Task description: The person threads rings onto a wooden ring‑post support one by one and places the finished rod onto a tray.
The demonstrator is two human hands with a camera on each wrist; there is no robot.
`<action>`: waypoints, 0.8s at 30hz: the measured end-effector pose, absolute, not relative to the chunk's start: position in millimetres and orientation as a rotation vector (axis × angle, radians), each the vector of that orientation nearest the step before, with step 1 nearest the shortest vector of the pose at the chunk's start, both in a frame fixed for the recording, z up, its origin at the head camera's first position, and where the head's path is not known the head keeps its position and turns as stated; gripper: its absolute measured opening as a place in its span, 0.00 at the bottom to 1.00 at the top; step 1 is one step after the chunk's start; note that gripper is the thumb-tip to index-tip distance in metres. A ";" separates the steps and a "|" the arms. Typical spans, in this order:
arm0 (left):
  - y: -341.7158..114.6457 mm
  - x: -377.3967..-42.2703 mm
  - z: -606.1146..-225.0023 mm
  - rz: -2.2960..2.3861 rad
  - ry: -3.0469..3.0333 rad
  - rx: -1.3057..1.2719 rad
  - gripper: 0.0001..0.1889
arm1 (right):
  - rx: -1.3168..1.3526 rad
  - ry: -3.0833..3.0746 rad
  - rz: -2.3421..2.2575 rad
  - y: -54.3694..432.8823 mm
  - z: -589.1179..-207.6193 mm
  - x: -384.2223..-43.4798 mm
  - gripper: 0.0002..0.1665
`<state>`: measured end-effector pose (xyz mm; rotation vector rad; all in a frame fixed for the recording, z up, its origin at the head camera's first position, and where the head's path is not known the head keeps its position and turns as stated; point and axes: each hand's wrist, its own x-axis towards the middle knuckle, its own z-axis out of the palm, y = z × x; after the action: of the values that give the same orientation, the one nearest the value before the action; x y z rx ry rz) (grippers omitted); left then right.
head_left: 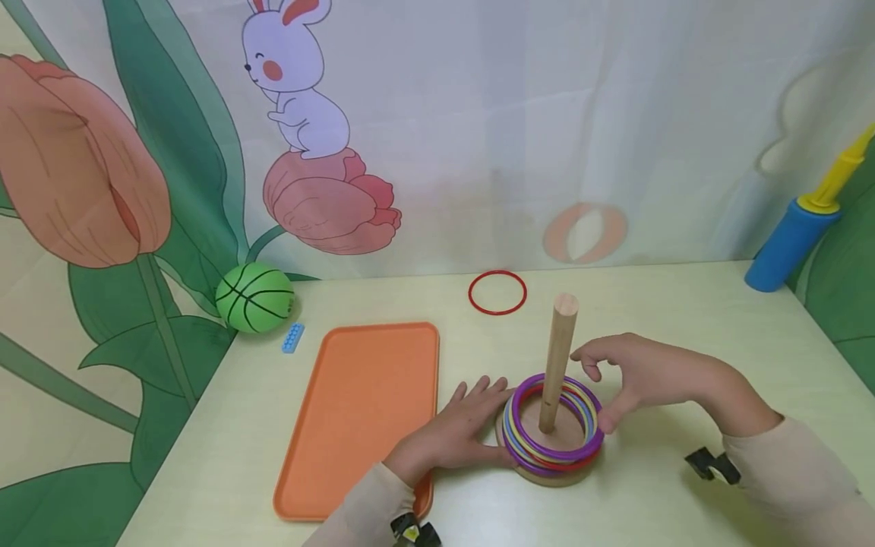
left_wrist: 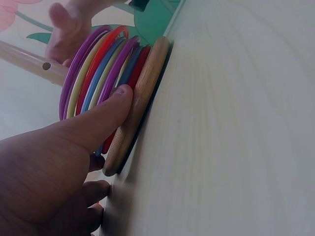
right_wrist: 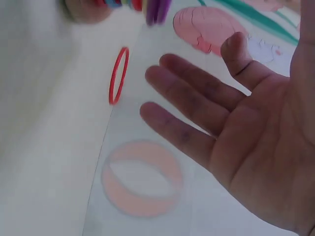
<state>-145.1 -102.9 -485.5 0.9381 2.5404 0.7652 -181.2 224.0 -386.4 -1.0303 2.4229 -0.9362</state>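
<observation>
A wooden peg [head_left: 562,357] stands upright on a round wooden base [head_left: 557,480]. Several coloured rings [head_left: 595,437] in purple, yellow, blue and red are stacked around it. My left hand [head_left: 459,433] lies at the left side of the stack, fingers extended. Its thumb [left_wrist: 115,105] touches the lower rings in the left wrist view. To the right of the stack my right hand [head_left: 652,372] has its fingers spread, thumb close to the rings; its palm [right_wrist: 261,142] holds nothing in the right wrist view. A lone red ring [head_left: 497,292] lies behind the peg, near the curtain.
An orange tray [head_left: 369,410] lies left of the stack, partly under the left forearm. At the back left are a green ball [head_left: 255,298] and a small blue brick [head_left: 292,338]. A blue and yellow pump [head_left: 793,243] stands at the back right. A printed curtain [head_left: 465,137] hangs behind the table.
</observation>
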 end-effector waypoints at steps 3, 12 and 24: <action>-102.7 -144.8 -484.9 0.773 2.534 0.931 0.52 | -0.991 2.411 -0.915 228.9 -380.3 -191.4 0.33; -102.4 -143.9 -484.3 0.761 2.539 0.925 0.52 | -0.898 2.419 -0.857 230.3 -378.0 -227.0 0.26; -102.6 -144.6 -484.6 0.767 2.537 0.936 0.51 | -0.973 2.551 -0.836 214.8 -413.3 -274.3 0.28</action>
<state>-144.6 -102.6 -484.6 0.9357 2.5374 0.7673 -274.3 214.8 -413.3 -0.9725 2.5510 -0.8358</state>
